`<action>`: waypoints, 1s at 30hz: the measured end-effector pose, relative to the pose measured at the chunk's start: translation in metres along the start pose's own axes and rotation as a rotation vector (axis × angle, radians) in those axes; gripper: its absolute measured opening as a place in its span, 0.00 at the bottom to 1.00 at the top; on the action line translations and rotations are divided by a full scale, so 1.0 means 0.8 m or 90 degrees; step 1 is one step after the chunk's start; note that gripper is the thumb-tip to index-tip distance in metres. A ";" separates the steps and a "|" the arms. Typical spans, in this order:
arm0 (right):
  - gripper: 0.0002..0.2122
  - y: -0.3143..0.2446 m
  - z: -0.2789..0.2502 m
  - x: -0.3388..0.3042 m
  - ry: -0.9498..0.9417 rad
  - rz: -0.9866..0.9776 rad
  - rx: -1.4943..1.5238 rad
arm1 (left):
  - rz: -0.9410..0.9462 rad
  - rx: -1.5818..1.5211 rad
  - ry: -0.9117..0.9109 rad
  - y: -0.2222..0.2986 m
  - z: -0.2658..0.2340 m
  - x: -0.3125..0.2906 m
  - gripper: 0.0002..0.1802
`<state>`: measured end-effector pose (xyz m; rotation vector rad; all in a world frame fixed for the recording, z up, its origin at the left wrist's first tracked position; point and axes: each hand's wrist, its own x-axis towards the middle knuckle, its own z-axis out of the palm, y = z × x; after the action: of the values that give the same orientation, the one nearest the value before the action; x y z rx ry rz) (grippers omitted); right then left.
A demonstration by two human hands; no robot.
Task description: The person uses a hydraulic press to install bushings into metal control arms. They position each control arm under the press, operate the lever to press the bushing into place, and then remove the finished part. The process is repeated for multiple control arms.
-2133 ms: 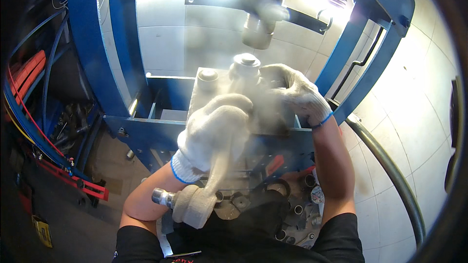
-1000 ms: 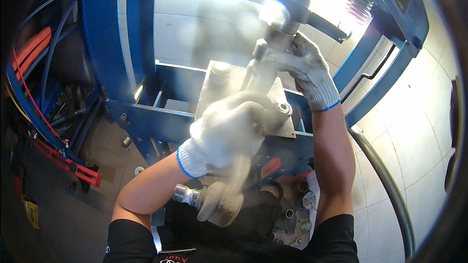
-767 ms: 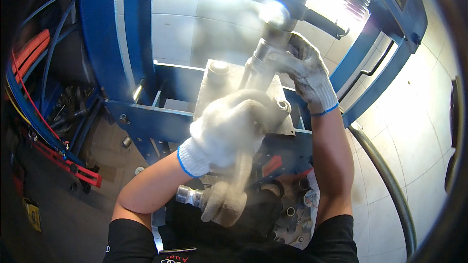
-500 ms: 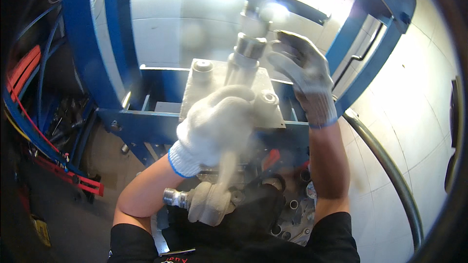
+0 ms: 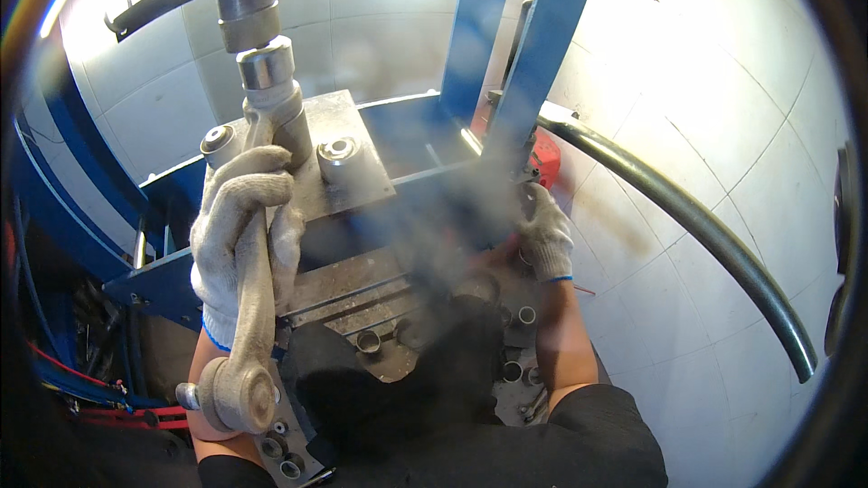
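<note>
In my gloved left hand (image 5: 219, 233), closed round its shank, is a grey metal suspension control arm (image 5: 255, 307). The lower end of this control arm carries a round ball-joint housing and hangs over my left forearm. Its upper end stands on the press plate (image 5: 348, 131), with a shiny metal sleeve (image 5: 268, 67) on top. Above that sleeve is the press ram (image 5: 249, 18); whether the two touch I cannot tell. My gloved right hand (image 5: 547, 239) is at the right post, below a red part (image 5: 544, 158), with its fingers curled round something hidden.
Two short cylindrical bushings (image 5: 339, 155) (image 5: 218, 142) stand on the plate. The blue press frame (image 5: 533, 45) surrounds the work. A long dark lever bar (image 5: 696, 217) slants out to the right. Several metal rings (image 5: 368, 341) lie low down near my body.
The view has swung right. My right hand has dropped from beside the sleeve to the red part at the right post. My left hand still grips the control arm.
</note>
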<state>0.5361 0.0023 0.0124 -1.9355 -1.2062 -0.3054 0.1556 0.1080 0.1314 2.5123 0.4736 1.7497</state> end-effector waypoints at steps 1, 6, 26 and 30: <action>0.20 0.001 0.002 0.005 -0.020 0.062 -0.053 | -0.002 0.001 -0.003 0.000 -0.001 -0.001 0.12; 0.18 0.046 0.035 0.024 -0.098 0.225 -0.027 | 0.002 0.003 -0.002 0.000 -0.002 -0.002 0.11; 0.18 -0.216 -0.087 -0.004 -0.032 -0.476 0.287 | -0.034 -0.048 0.009 0.018 -0.008 0.014 0.14; 0.25 -0.344 -0.069 -0.022 -0.028 -0.871 0.422 | -0.054 -0.162 -0.033 0.012 -0.014 0.014 0.19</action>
<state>0.3083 0.0077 0.1777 -0.3455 -2.1529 -0.4510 0.1508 0.1000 0.1475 2.3200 0.3248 1.5991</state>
